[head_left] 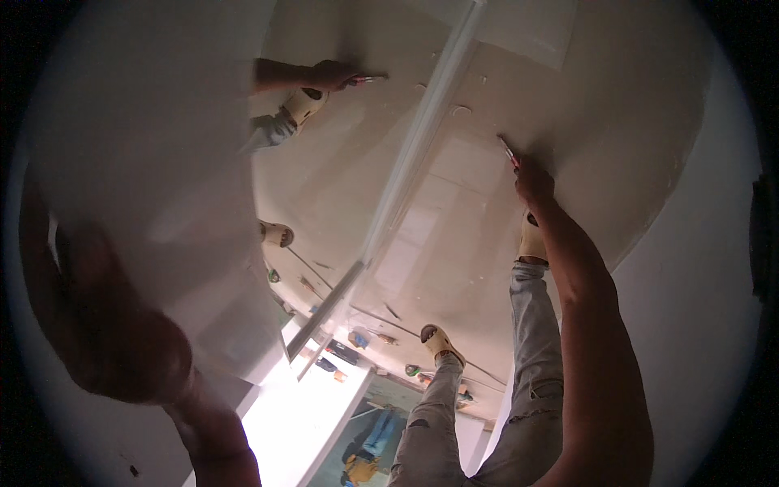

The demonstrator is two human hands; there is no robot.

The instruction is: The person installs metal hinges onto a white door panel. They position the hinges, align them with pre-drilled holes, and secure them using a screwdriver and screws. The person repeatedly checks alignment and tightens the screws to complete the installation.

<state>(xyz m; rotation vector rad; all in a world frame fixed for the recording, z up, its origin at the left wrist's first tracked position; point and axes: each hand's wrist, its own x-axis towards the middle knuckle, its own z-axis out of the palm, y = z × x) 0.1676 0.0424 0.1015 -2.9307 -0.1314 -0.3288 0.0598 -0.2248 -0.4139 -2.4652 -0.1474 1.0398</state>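
Note:
My right hand (535,180) is low over the beige floor, closed around a slim tool (508,150) with a red handle. Its thin tip points away from me; whether it is a brush or a blade I cannot make out. Close to the camera at the lower left, my left hand (134,349) is dark and blurred against a pale, smooth panel (187,162); its fingers are not clear. A glossy reflecting surface (341,162) with a white edge strip (422,122) mirrors my right arm, the tool and my shoes.
My tan clogs (442,347) are planted apart on the floor. Behind them lie a cable (389,319), a blue item (358,339), a green roundish item (412,370) and other small tools. A pale wall (698,325) stands on the right. Curled scraps (462,109) lie near the edge strip.

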